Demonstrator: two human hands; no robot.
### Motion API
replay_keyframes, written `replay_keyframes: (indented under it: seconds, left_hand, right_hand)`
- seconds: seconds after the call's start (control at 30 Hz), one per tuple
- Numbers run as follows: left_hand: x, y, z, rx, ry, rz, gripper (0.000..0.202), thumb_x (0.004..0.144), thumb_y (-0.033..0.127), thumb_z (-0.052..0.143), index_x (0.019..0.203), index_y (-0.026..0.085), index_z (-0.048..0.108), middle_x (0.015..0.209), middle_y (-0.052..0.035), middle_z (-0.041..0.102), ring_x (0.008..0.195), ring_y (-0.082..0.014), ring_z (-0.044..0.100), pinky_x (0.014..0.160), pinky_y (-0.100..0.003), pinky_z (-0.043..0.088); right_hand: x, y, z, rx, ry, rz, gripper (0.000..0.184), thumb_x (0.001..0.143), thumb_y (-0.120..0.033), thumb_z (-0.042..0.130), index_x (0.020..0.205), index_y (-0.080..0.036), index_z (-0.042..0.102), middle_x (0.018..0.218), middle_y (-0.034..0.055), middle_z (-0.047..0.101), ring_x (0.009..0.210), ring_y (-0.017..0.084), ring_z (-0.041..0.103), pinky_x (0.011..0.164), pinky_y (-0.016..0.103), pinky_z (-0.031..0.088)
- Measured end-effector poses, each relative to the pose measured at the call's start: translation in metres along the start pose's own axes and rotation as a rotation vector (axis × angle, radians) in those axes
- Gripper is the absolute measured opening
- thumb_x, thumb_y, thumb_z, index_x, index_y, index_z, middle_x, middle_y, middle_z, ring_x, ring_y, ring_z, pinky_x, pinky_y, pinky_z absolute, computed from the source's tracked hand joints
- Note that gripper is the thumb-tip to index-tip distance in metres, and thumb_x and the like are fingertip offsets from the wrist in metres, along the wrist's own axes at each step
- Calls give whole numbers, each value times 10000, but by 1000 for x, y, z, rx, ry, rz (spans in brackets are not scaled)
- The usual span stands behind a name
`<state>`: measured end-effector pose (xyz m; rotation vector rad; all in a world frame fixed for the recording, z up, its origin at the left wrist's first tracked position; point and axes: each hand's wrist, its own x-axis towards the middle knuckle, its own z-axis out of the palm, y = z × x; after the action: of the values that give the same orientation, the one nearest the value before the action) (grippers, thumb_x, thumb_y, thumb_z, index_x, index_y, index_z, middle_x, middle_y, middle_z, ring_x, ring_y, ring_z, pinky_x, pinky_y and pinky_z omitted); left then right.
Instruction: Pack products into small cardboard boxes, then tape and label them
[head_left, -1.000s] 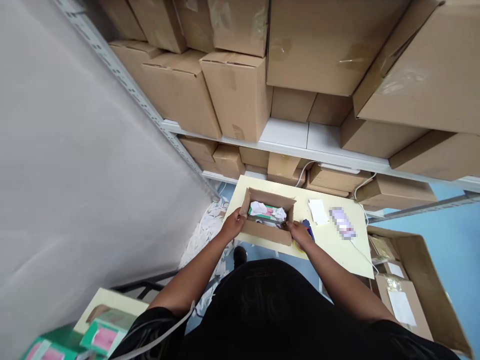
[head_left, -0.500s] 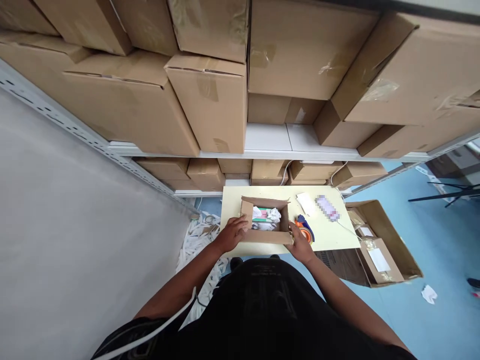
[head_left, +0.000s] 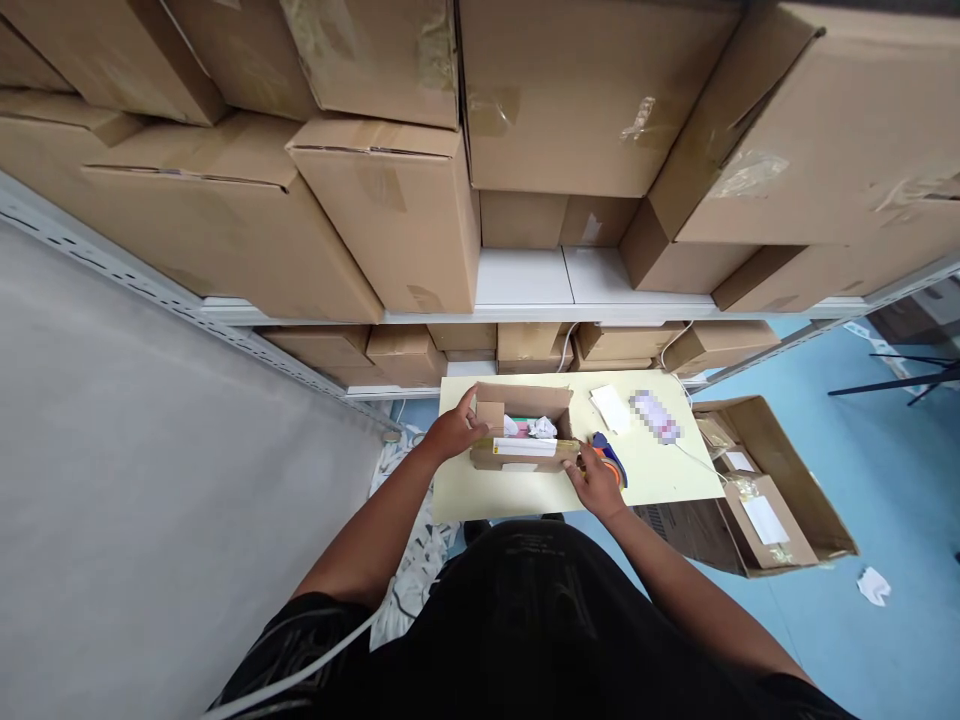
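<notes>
A small open cardboard box (head_left: 525, 455) stands on a pale yellow table (head_left: 510, 490). Inside it lie crumpled white paper (head_left: 541, 429) and something green and pink. My left hand (head_left: 454, 432) grips the box's left end, fingers curled over its side flap. My right hand (head_left: 592, 478) presses against the box's front right corner, fingers bent on the near flap. That near flap, with a white label on it, is folded up and inward. A blue and orange tape dispenser (head_left: 611, 462) lies just right of my right hand.
A white slip (head_left: 611, 408) and a blurred flat object (head_left: 655, 416) with a cable lie on the table's right part. A large open carton (head_left: 757, 490) holding packets stands on the blue floor at the right. Shelves stacked with cardboard boxes (head_left: 390, 210) rise behind. White paper scraps (head_left: 409, 470) litter the floor left of the table.
The near flap of the box has been folded up and inward. My left hand has shifted onto the left side flap. The view has moved slightly.
</notes>
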<state>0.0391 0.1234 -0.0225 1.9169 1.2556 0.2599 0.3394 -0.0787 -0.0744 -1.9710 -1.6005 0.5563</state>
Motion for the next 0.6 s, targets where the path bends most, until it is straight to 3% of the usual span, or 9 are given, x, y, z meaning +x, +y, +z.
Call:
replay_keyframes:
  seconds: [0.13, 0.27, 0.33, 0.47, 0.6]
  left_hand:
    - [2, -4, 0, -94, 21, -47, 912, 872, 572, 652, 1624, 247, 252, 896, 30, 721, 701, -157, 677, 711, -271, 482]
    - [-4, -11, 5, -166, -42, -18, 548, 960, 602, 494, 1355, 244, 617, 936, 2, 716, 689, -159, 679, 729, -298, 524]
    - [-10, -18, 10, -161, 1, 32, 518, 991, 593, 424, 1209, 215, 704, 1013, -39, 713, 801, -186, 690, 794, -324, 545]
    - [-22, -29, 24, -109, 104, 152, 528, 1026, 546, 367, 1191, 195, 725, 1130, -83, 643, 1018, -214, 653, 926, -354, 542]
    - [-27, -20, 39, 66, 175, 96, 433, 1006, 485, 468, 1260, 206, 682, 1164, -77, 592, 932, -199, 641, 868, -342, 540]
  right_hand:
    - [1, 5, 3, -20, 13, -44, 458, 1034, -456, 440, 1369, -172, 566, 1308, 151, 687, 1133, 273, 679, 935, 407, 566]
    - [-2, 8, 1, -17, 10, -39, 444, 1040, -442, 414, 1358, -171, 567, 1260, 144, 711, 1087, 265, 696, 909, 392, 561]
    - [-1, 6, 0, -1, 7, -3, 414, 1035, -437, 412, 1314, -178, 575, 1162, 126, 734, 1022, 257, 705, 855, 371, 557]
    - [14, -7, 3, 35, -1, 160, 321, 988, -463, 461, 1132, -200, 576, 955, 78, 720, 847, 246, 691, 720, 337, 510]
    - [28, -12, 3, 76, -38, 264, 261, 923, -436, 512, 1070, -223, 544, 826, 26, 664, 741, 237, 651, 664, 326, 465]
